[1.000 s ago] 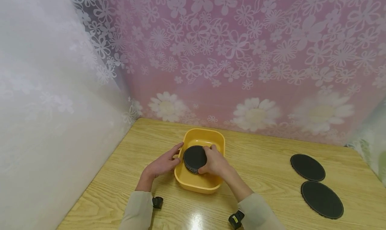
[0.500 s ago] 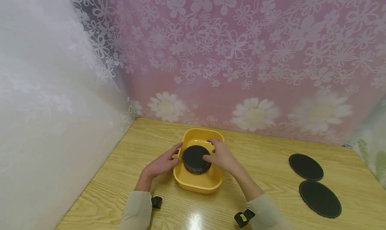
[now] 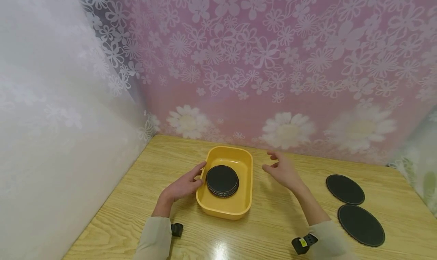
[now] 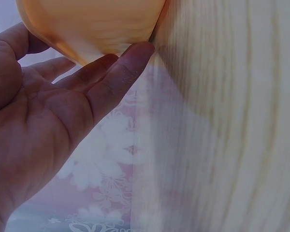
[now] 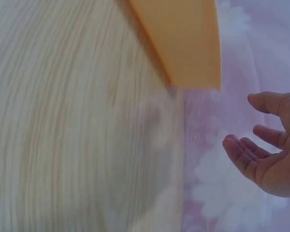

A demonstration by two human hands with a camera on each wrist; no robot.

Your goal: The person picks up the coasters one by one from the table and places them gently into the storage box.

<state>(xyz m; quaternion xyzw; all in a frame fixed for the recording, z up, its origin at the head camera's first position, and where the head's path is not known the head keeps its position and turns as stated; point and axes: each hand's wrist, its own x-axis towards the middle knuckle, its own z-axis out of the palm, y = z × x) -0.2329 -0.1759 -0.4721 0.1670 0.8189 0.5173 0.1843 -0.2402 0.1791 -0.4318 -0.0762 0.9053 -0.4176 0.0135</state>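
Observation:
A yellow rectangular tub [image 3: 223, 215] stands on the table. Inside it, toward the left wall, lies a stack of round black coasters [image 3: 222, 179] with stitched edges. My left hand [image 3: 182, 185] rests its fairly straight fingers against the tub's left side; in the left wrist view its fingertips [image 4: 144, 50] meet the outer wall. To the right of the tub, my right hand [image 3: 282, 172] hovers over the table with fingers loosely bent and nothing between them. Farther right, two more black coasters lie flat, a back one [image 3: 345, 189] and a front one [image 3: 361, 225], edges meeting.
The wood-grain table [image 3: 143, 222] runs back to a pink flowered curtain [image 3: 239, 82]. A pale curtain [image 3: 61, 138] hangs along the left side. Black wrist cameras are strapped on at both sleeves.
My right hand has let go of the coaster stack, come out of the tub and moved right over the table. The left hand has stayed at the tub's side.

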